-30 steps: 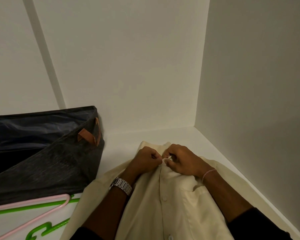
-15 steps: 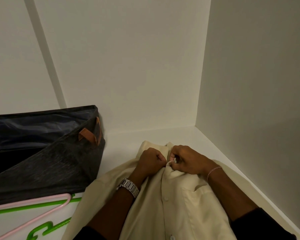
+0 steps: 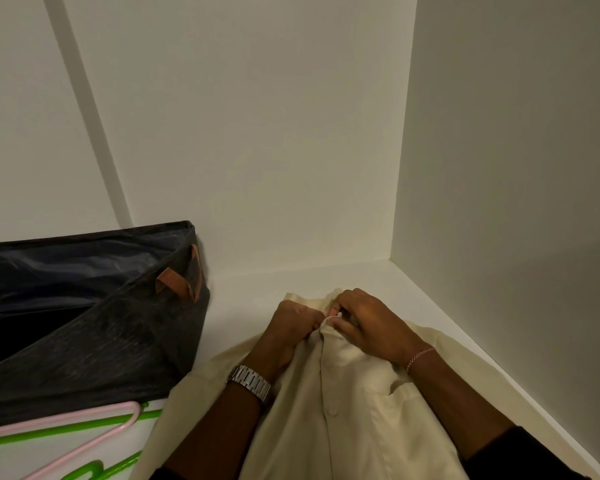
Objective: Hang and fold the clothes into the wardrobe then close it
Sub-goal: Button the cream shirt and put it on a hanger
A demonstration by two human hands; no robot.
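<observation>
Both hands have crept a little farther up the cream shirt (image 3: 329,420) toward the back wall of the wardrobe, the left hand (image 3: 293,325) and the right hand (image 3: 368,323) staying knuckle to knuckle at the collar. The right thumb and forefinger have reworked their pinch: the small white button (image 3: 334,317) they hold now peeks out just at the meeting point of the two hands, tighter against the left knuckles than a second ago. Below the grip, the shirt front has bunched up slightly more under the right wrist.
</observation>
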